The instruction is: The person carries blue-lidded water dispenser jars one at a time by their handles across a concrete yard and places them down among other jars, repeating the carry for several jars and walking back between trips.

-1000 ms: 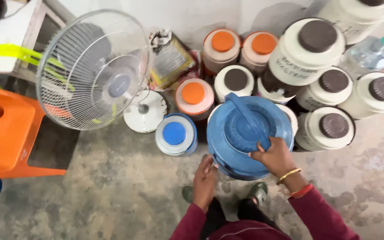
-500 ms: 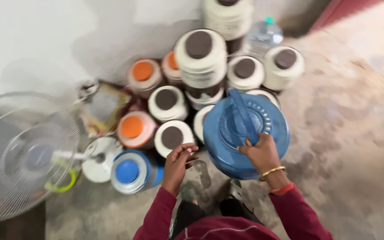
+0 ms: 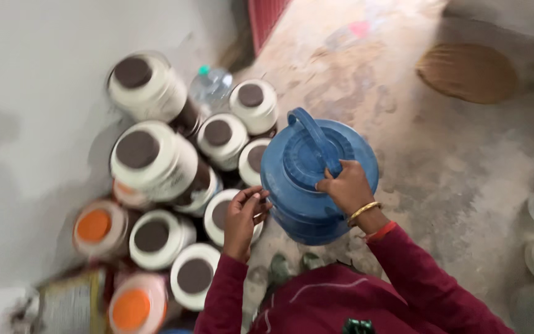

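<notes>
Risk: I judge the blue jug (image 3: 319,176) could tip into the white jars (image 3: 156,161) if pulled by its handle alone. My right hand (image 3: 346,185) grips the lid handle; my left hand (image 3: 244,213), fingers curled, touches the jug's side. Jug stands on the floor (image 3: 440,154), jars just beyond.

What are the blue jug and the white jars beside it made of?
Blue jug: likely moulded plastic, semi-gloss; uniform colour, ribbed lid, moulded handle. White jars: probably plastic too, smooth white bodies with dark matte lids; motion blur leaves it open. The right hand rests on the jug's lid.
</notes>
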